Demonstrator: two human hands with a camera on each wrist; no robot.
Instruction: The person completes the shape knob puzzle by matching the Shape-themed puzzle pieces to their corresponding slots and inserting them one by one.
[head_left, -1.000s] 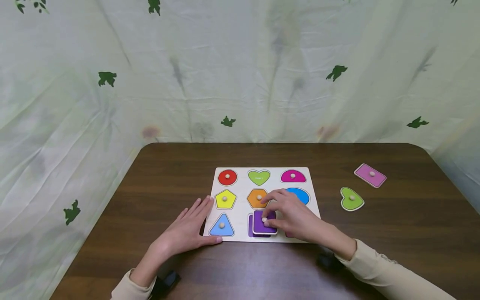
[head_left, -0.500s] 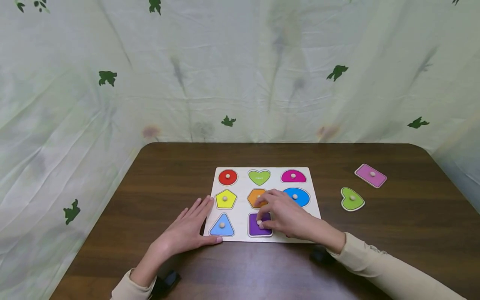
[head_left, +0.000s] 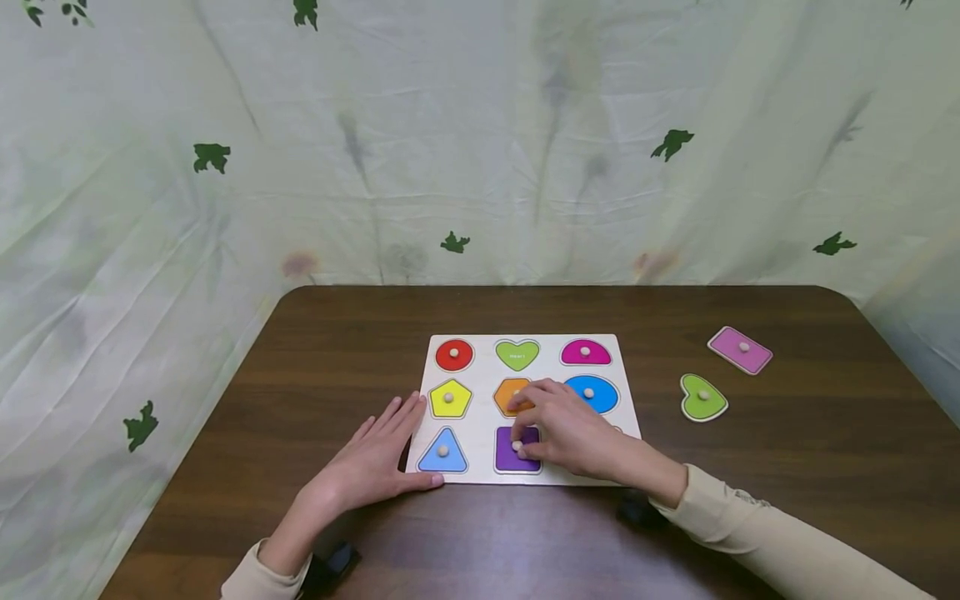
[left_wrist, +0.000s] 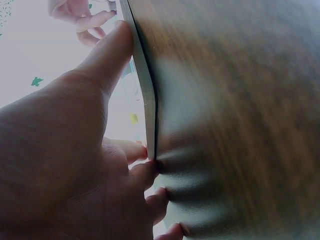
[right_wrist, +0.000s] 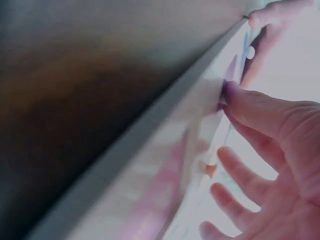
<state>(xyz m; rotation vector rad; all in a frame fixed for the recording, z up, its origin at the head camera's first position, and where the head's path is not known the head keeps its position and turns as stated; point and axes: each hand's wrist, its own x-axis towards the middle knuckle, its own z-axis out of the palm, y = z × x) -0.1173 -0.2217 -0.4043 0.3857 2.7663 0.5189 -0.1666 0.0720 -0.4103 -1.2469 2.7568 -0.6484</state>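
Note:
A white knobbed shape puzzle board lies flat on the table. My right hand pinches the small knob of the purple square piece between thumb and index finger; the piece sits in its slot in the board's front row. In the right wrist view, the thumb is down at the purple piece while the other fingers spread loosely. My left hand rests along the board's left edge, fingers straight, thumb on the front-left corner. The left wrist view shows its thumb against the board's edge. My right hand covers most of the front-right slot.
A green heart piece and a pink rectangle piece lie loose on the table, right of the board. The heart slot holds no piece. Several other pieces, such as the blue triangle, sit in their slots. A pale curtain hangs behind.
The purple square was tilted over its slot, offset to the right; my right hand moved it slightly left and it now lies in the slot. My left hand has stayed put.

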